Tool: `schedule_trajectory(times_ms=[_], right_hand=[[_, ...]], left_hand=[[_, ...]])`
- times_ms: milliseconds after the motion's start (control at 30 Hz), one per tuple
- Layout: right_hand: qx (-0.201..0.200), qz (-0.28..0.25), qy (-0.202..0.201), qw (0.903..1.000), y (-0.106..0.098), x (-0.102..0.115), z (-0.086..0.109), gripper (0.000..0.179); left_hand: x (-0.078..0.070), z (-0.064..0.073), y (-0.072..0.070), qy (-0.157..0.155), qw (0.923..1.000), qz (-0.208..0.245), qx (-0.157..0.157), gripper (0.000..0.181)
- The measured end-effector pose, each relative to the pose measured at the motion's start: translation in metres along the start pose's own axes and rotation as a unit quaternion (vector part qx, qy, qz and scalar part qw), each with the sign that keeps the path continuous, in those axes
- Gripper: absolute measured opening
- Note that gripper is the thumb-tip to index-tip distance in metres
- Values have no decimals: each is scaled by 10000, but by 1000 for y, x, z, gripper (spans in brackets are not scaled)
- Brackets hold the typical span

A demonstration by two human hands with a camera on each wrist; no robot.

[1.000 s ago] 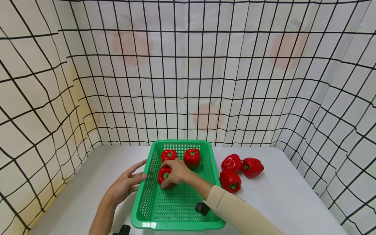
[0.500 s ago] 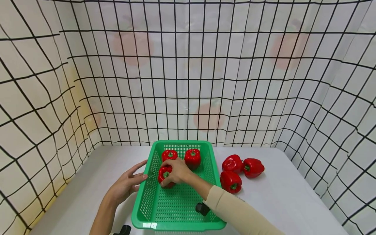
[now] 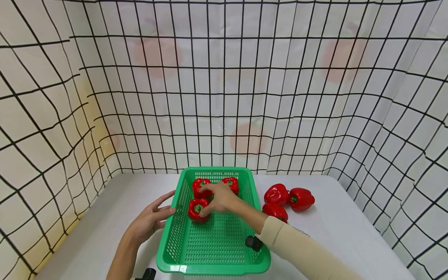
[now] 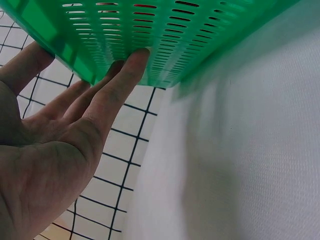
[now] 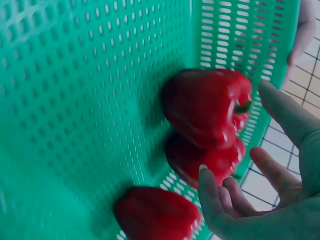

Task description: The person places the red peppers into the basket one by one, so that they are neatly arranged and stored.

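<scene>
A green perforated plastic basket (image 3: 213, 249) holds three red bell peppers. The nearest bell pepper (image 3: 198, 212) stands upright by the left wall, stem up. Behind it are a second bell pepper (image 3: 200, 187) and, to the right, a third bell pepper (image 3: 231, 185), partly covered by the hand. My right hand (image 3: 222, 197) hovers above and right of the nearest pepper, fingers spread and apart from it in the right wrist view, with nothing in its grasp. My left hand (image 3: 151, 219) rests its extended fingertips against the outside of the basket's left wall (image 4: 165, 45).
Right of the basket, three more bell peppers (image 3: 276, 194) lie close together on the white table (image 3: 336, 241). A black wire grid (image 3: 224, 93) stands at the back and both sides, with white sheeting behind it.
My right hand has let go of the nearest bell pepper and moved up and to the right. That pepper stays upright in place. The left hand has not moved.
</scene>
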State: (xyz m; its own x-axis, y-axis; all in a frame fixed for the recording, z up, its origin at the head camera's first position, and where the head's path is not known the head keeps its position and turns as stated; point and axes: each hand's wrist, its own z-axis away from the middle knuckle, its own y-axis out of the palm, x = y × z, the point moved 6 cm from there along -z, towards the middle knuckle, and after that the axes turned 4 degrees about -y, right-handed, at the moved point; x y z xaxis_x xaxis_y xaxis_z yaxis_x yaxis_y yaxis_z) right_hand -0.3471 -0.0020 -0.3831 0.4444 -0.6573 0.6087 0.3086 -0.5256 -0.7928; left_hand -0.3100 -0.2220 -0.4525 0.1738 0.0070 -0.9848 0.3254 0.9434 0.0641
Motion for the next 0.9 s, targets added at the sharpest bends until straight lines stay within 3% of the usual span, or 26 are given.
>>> schedule_trajectory(times_ms=[267,900], right_hand=[[-121,200,-166,9996,-37,-14,21,68],[-828,721,394,9932,-126,-89,85,69]], left_hand=[[0,0,1,-25,10000,-62,-43,77],[0,-1,-1,25,10000,-35,67,75]])
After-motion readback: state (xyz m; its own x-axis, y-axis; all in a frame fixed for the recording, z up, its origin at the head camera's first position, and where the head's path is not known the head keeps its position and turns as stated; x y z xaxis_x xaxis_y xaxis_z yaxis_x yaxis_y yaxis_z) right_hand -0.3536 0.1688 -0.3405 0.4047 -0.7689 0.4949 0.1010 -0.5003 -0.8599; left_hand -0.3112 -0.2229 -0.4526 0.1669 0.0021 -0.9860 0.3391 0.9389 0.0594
